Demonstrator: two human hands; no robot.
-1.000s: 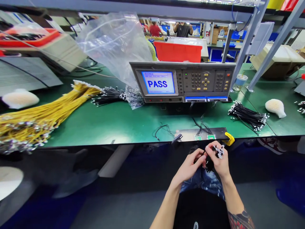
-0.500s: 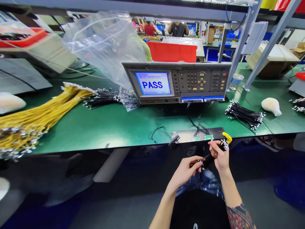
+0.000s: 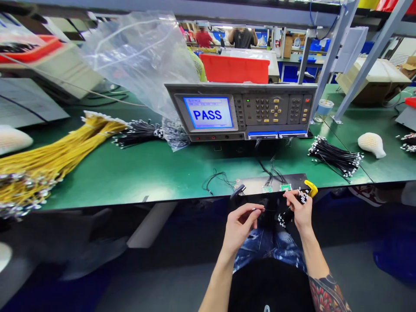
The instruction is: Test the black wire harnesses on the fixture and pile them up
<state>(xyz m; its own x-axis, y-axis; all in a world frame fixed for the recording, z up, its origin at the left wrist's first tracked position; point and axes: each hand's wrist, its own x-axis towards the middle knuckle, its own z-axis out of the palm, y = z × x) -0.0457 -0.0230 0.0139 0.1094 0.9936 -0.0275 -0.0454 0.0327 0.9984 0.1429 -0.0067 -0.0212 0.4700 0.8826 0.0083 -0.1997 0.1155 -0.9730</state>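
My left hand point(image 3: 242, 223) is closed in a pinch on the white end of a thin black cable point(image 3: 269, 210), which stretches right toward the other hand. My right hand point(image 3: 300, 212) is closed around a bundle of black cables point(image 3: 286, 216) with white connectors, held just off the bench's front edge. White connector ends stick out above and below that hand. Close beyond it are a small green circuit board point(image 3: 285, 187) and a second green board point(image 3: 267, 190), both on a metal plate point(image 3: 250, 184) and wired to a grey tester point(image 3: 238, 113) whose screen reads PASS.
On the green bench point(image 3: 169, 173) lie yellow cables point(image 3: 74, 143), black cables point(image 3: 139, 132) and another black bundle point(image 3: 336, 156). A yellow clamp handle point(image 3: 311, 188) stands near my right hand, a dark clip point(image 3: 238, 191) at the plate's left. Metal posts point(image 3: 334, 56) rise behind.
My left hand has moved left and slightly up, away from the bundle, with one cable end pinched. My right hand has stayed nearly in place with the bundle.
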